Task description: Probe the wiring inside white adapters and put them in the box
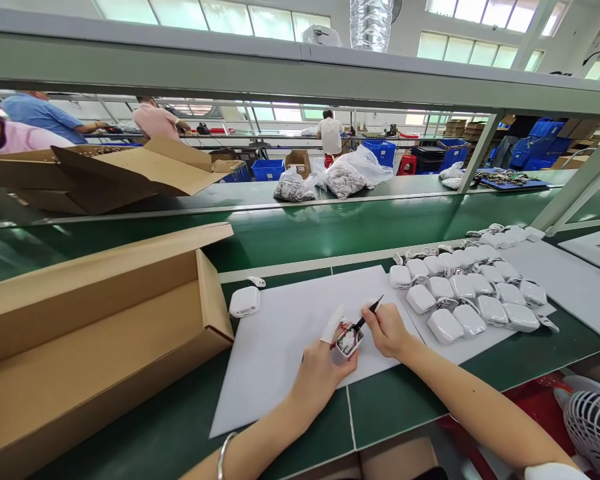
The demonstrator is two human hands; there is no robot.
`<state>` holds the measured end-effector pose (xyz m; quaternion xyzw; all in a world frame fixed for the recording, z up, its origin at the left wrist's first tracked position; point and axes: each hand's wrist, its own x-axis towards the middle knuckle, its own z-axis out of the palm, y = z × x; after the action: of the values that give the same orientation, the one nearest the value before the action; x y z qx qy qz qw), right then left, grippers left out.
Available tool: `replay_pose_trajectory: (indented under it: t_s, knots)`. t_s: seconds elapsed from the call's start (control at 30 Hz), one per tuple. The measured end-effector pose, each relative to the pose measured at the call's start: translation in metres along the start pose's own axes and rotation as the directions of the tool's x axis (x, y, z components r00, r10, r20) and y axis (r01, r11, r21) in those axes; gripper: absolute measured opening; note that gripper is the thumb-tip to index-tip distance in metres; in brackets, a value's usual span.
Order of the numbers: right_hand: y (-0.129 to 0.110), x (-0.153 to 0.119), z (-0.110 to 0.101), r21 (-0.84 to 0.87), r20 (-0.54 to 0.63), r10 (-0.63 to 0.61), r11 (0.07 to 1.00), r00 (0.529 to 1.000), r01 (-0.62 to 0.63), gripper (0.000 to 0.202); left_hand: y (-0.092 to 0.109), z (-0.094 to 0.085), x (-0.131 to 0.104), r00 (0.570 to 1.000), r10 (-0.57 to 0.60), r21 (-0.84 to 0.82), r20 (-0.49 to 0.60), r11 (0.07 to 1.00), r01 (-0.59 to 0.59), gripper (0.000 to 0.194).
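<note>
Over a white sheet (275, 347), my left hand (320, 373) is closed around a small white housing (349, 341) whose open top shows coloured wires inside. A white flap-like piece (332, 325) stands beside the housing, at my left fingers. My right hand (387, 331) pinches black tweezers (368, 315), their lower end at the wires in the housing. To the right lie several closed white units (445, 325) in rows. One more white unit (245, 302) sits at the sheet's left upper corner.
An open cardboard box (105, 340) takes up the left of the green table (175, 413). Behind are a green belt (300, 223), plastic bags (347, 177) and another open carton (130, 167). A metal frame (280, 67) crosses above. Several people work farther back. A fan (593, 420) is at the lower right.
</note>
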<state>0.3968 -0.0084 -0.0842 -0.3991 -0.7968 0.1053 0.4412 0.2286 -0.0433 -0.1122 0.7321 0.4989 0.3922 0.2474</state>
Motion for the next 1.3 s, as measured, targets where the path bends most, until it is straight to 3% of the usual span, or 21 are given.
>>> replay_pose_trajectory:
  t_s: [0.37, 0.63, 0.8, 0.93, 1.1, 1.3]
  knots:
    - [-0.007, 0.002, 0.001, -0.038, -0.030, 0.160, 0.986, 0.987, -0.161, 0.035, 0.009, -0.003, 0.001, 0.999, -0.040, -0.007, 0.028, 0.999, 0.041, 0.066]
    - [-0.013, -0.002, 0.007, -0.137, 0.025, 0.217, 0.968, 0.976, -0.212, 0.039, 0.009, -0.003, -0.001, 0.999, -0.023, -0.016, 0.046, 1.000, 0.024, 0.061]
    - [-0.014, -0.004, 0.009, -0.154, 0.053, 0.185, 0.972, 0.981, -0.175, 0.044, 0.008, -0.003, -0.001, 0.998, -0.034, 0.002, 0.061, 0.999, 0.034, 0.056]
    - [-0.011, -0.003, 0.002, -0.107, -0.004, 0.157, 0.982, 0.988, -0.157, 0.044, 0.007, -0.002, -0.001, 0.999, -0.026, 0.011, 0.040, 1.000, 0.026, 0.060]
    - [-0.012, 0.001, -0.007, -0.047, -0.124, 0.222, 0.972, 0.967, -0.229, 0.037, 0.011, -0.003, -0.001, 0.999, -0.035, 0.004, 0.040, 0.999, 0.035, 0.063]
    - [-0.018, 0.002, 0.000, -0.047, -0.153, 0.255, 0.963, 0.955, -0.265, 0.036, 0.008, -0.001, -0.003, 1.000, -0.013, 0.041, 0.011, 0.999, 0.013, 0.066]
